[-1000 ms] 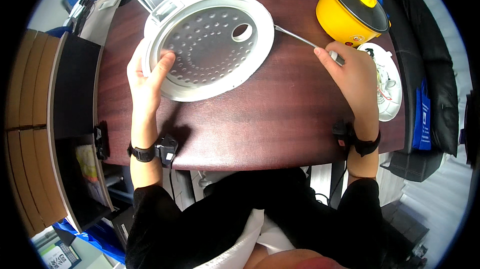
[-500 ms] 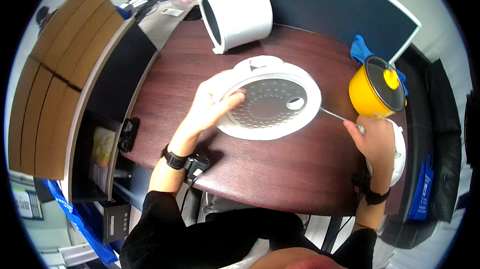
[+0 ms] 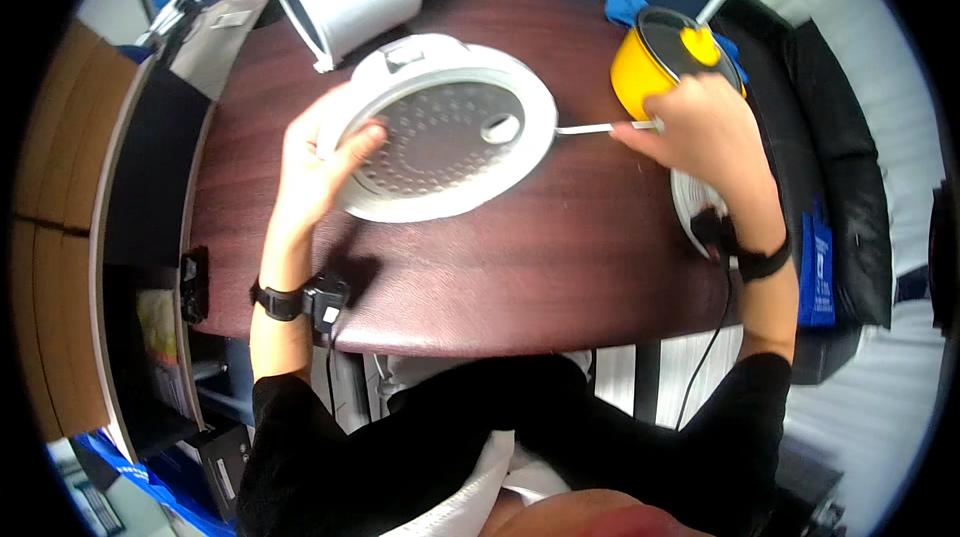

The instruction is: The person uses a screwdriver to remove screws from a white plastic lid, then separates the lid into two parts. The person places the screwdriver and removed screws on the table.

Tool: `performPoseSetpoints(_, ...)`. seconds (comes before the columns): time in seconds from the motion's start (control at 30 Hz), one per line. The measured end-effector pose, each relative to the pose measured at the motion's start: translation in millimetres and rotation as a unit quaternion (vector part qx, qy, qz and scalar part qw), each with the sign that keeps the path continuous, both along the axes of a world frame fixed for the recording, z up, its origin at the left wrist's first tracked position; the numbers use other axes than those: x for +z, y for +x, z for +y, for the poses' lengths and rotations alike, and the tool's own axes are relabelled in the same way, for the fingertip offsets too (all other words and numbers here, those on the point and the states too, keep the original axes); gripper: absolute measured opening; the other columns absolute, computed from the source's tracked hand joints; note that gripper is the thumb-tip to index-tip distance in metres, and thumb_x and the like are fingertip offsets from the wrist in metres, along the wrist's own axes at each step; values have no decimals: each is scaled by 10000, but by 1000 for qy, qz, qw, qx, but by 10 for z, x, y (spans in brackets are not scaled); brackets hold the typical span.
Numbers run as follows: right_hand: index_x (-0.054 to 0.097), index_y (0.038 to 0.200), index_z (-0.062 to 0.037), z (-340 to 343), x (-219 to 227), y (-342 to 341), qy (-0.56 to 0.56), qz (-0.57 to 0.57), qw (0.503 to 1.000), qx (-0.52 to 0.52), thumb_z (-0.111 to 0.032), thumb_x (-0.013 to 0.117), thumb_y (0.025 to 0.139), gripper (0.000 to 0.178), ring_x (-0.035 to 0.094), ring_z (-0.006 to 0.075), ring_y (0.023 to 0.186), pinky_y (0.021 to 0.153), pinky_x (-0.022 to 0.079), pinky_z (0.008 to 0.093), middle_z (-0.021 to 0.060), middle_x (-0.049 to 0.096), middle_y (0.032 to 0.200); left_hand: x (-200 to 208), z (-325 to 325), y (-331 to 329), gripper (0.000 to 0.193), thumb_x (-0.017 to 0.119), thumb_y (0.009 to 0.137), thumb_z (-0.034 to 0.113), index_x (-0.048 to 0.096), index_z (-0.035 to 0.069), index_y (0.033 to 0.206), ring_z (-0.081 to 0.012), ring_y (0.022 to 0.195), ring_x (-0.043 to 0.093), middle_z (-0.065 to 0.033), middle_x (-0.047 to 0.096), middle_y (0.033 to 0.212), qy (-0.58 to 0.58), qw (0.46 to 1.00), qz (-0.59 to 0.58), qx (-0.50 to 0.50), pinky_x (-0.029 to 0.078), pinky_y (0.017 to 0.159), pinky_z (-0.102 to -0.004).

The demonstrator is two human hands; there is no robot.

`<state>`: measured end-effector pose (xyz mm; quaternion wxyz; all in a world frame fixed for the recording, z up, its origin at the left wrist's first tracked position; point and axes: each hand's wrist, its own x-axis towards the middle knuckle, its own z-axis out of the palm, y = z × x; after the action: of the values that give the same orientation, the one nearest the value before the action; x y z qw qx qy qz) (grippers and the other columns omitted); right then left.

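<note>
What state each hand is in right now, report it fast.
Left hand: closed on the white lid, thumb over its inner face.
Right hand: closed around the slim tool.

White lid (image 3: 455,132) with dotted grey plate (image 3: 430,144), yellow pot (image 3: 638,72), streaky red-brown tabletop (image 3: 520,272).

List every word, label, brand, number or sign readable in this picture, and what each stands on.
No text can be read.
Blue bag at right: white print, too small and blurred.
Dark box, lower left: pale label, too blurred.
White lid: no lettering visible.
</note>
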<state>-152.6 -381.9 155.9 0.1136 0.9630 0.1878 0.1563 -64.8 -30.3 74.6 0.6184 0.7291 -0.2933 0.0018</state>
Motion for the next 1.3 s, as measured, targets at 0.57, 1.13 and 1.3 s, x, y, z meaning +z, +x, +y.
performPoseSetpoints(0.57,699,670,-40,-111,-583,98,178,113,977,3,-481,657,819,467,592,238,503,509,464,303,121,609,564,-270,133,297,414,710,805,176,577,-40,1133,-141,872,617,-82,652,987,-90,979,185,10,481,796,-270)
performPoseSetpoints(1.13,695,671,-42,581,-677,-62,14,21,992,-123,-388,618,861,402,640,273,568,513,496,334,124,632,609,-305,154,403,431,658,809,124,536,-78,1170,-194,875,652,-161,651,1018,-29,971,238,-10,531,796,-291)
performPoseSetpoints(1.3,702,733,-23,619,-680,144,-9,29,997,-75,-370,609,867,383,644,311,598,549,513,352,141,637,637,-332,175,424,412,637,806,134,552,-71,1152,-190,856,649,-156,652,992,-15,971,239,-1,518,786,-281)
